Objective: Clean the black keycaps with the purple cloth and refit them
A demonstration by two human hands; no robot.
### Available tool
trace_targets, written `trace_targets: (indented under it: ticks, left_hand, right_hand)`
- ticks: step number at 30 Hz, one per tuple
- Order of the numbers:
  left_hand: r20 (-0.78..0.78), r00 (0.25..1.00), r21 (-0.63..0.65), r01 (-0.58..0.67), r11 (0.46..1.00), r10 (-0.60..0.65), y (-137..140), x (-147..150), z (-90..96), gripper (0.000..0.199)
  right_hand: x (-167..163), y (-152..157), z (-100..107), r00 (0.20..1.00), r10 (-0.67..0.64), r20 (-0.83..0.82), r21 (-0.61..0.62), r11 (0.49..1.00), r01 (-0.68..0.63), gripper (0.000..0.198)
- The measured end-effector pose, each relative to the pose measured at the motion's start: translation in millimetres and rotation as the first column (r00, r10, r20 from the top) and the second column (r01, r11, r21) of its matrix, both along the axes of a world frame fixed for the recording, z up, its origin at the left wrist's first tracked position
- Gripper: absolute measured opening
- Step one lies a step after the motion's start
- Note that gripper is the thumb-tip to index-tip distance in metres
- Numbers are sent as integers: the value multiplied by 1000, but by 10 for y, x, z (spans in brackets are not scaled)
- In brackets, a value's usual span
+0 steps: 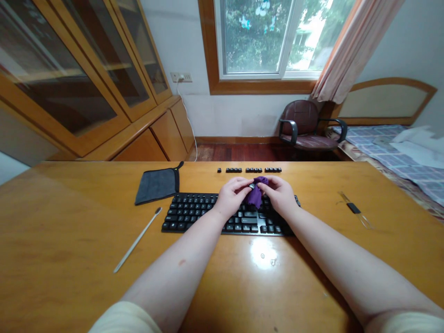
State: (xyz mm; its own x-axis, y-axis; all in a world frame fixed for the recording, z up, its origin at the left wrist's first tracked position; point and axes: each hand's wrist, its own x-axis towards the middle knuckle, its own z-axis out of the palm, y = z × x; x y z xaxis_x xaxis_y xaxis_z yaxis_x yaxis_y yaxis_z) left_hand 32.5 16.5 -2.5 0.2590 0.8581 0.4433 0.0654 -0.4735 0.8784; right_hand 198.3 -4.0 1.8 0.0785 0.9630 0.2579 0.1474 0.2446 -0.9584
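The wide black plastic keyboard (192, 212) lies on the glossy yellow-brown wooden desk (225, 282), and both bare hands are above it. The left hand (231, 199), over the middle of the keyboard, has its thumb and fingers pinched on a small dark piece with a pale face (252, 186), apparently a keycap; most of it is covered by fingertips and fabric, and its marking cannot be read. The right hand (280, 196), over the keyboard's right part, has its fingers closed on a crumpled purple cloth (255, 198), which wraps against the piece and hangs over the keys. How the right fingertips sit inside the folds cannot be made out.

The keyboard's right part is largely hidden by the right hand and forearm, with only a far corner peeping out past the wrist; the keys under the cloth are covered too.

Beyond the keyboard, near the desk's far edge, loose black keycaps (233, 170) stand in a row: one alone, then three groups, their legends too small to read. At the keyboard's far left corner lies a dark grey square cloth with black edging (157, 186). Left of the keyboard, a slender white-handled brush with a dark head (137, 241) lies slanted. Well to its right lies a wire tool with a black middle grip (354, 208), its thin wires faint against the wood.
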Motion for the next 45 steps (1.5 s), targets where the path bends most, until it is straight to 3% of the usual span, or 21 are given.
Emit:
trace_targets:
  ticks: [6,11,14,16,20,29,34,40,45]
  left_hand:
    - [153,986,-193,90,977,-61,8,31,-52,26]
    - [53,999,-63,4,998,-1,15,6,-31,21]
    - [84,996,-115,1,993,9,27,9,-47,24]
    - [114,993,-131,4,991,11,37,14,-71,22]
    - [44,998,12,-41,999,40,46,3,-87,11]
    - [21,999,-47,-27,999,28,19,1,-47,13]
    - [37,999,-50,-36,998,37,36,0,-90,13]
    - [47,999,-72,-23,997,27,25,1,-71,15]
    - [70,998,-108,8,994,0,23,6,-48,22]
  right_hand:
    - [-23,3,-15,997,57,-43,-42,997,-59,24]
    - [-2,19,-23,988,79,-130,-72,993,-88,27]
    - [10,31,-9,969,165,-183,-43,984,-176,34]
    - [12,34,-1,968,199,-150,-23,979,-205,34]
    - [23,28,-11,974,223,-44,-41,974,-225,26]
    - [48,15,-22,995,77,70,0,997,-78,14]
    - [22,19,-35,984,162,68,2,987,-163,17]
    - [13,0,6,994,49,98,3,999,-50,13]
    - [5,12,-22,996,82,30,-74,994,-80,20]
